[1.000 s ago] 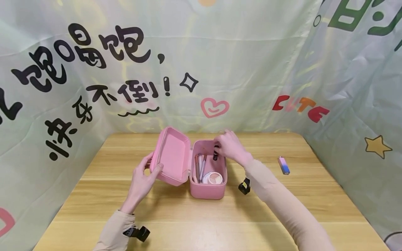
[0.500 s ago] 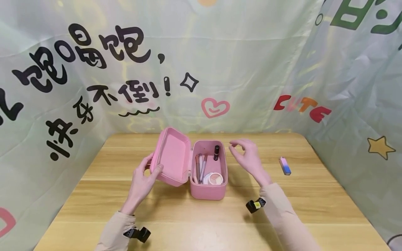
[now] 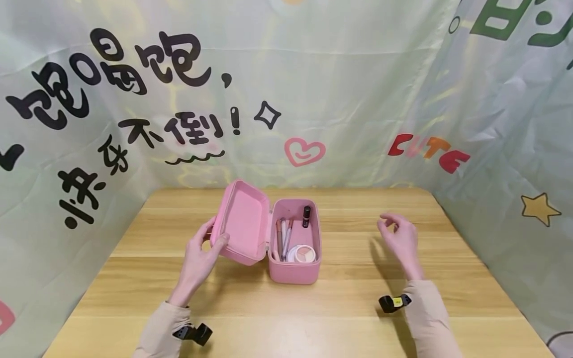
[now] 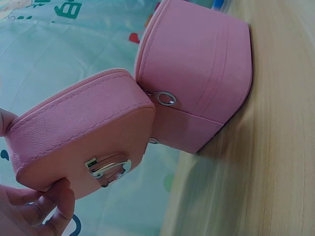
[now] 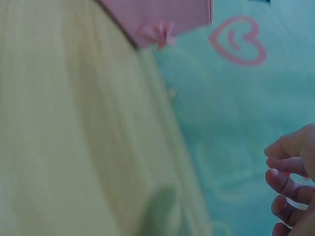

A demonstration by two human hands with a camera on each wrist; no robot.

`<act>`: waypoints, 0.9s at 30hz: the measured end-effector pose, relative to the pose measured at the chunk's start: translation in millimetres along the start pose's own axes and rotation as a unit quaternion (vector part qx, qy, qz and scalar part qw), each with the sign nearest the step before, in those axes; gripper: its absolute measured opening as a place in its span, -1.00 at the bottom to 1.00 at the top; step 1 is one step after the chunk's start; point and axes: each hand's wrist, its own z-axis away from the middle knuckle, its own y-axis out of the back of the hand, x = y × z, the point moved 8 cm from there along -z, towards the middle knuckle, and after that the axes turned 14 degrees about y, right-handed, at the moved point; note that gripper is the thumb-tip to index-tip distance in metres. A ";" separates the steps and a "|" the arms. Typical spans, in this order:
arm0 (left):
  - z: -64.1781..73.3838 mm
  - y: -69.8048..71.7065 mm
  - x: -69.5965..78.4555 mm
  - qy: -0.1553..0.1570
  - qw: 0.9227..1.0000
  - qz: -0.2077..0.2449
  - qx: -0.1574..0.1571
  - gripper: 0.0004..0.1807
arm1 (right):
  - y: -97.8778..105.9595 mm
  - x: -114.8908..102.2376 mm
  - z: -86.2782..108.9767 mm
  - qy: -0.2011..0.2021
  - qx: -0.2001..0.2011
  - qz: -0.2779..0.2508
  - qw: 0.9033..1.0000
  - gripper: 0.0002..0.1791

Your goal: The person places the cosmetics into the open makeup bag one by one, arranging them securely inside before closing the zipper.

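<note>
My left hand (image 3: 199,258) grips the raised lid (image 3: 245,221) of a pink cosmetic case (image 3: 294,274), thumb over its rim. In the left wrist view, curled fingers (image 4: 49,209) support the lid's outer face beside a metal-fitted handle (image 4: 110,169). Inside the case, a black tube (image 3: 306,217) stands at the back right, several slim makeup pens (image 3: 284,239) lean along the left, and a round sectioned compact (image 3: 306,254) sits in front. To the right of the case, my right hand (image 3: 401,241) hovers over the table with fingers loosely bent, nothing visible between them.
The wooden table (image 3: 349,318) ends at a printed fabric backdrop (image 3: 353,99) behind and at both sides. A pink bow (image 5: 161,34) decorates the case's side in the right wrist view.
My right hand let go of the black tube inside the case and moved right, now covering the spot where a pink-and-blue lighter showed. My left hand keeps holding the lid.
</note>
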 end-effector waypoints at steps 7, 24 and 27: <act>1.0 0.1 1.3 -0.008 1.000 0.000 0.001 -0.37 | 5.9 44.5 10.3 -0.058 -0.066 0.049 0.995 -0.62; 2.2 1.4 1.3 -0.016 1.000 0.003 0.004 -0.39 | -9.5 80.5 13.0 -0.141 -0.245 0.128 0.951 -0.19; 2.2 1.6 1.0 -0.015 1.000 0.004 0.006 -0.39 | -11.9 83.0 10.4 -0.134 -0.253 0.136 0.948 -0.21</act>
